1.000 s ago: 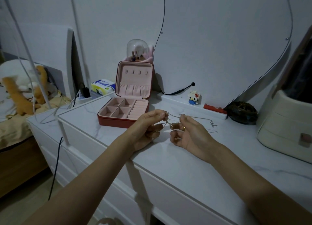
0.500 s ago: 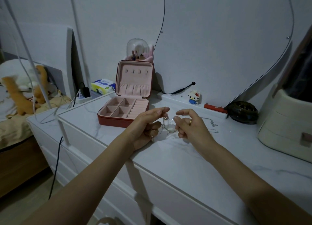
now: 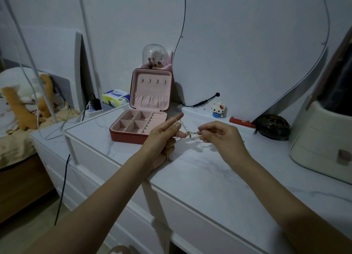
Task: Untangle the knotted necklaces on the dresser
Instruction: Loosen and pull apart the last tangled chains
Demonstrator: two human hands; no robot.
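Above the dresser [image 3: 200, 177], hands have parted, stretching the necklaces [image 3: 187, 132].

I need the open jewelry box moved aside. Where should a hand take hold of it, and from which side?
Grip the jewelry box by its red base, at the bare left wall, coming in from the left. The lid stands upright at the back and would likely swing if grabbed. The left hand and right hand hold the necklaces just right of the box, crowding that side.
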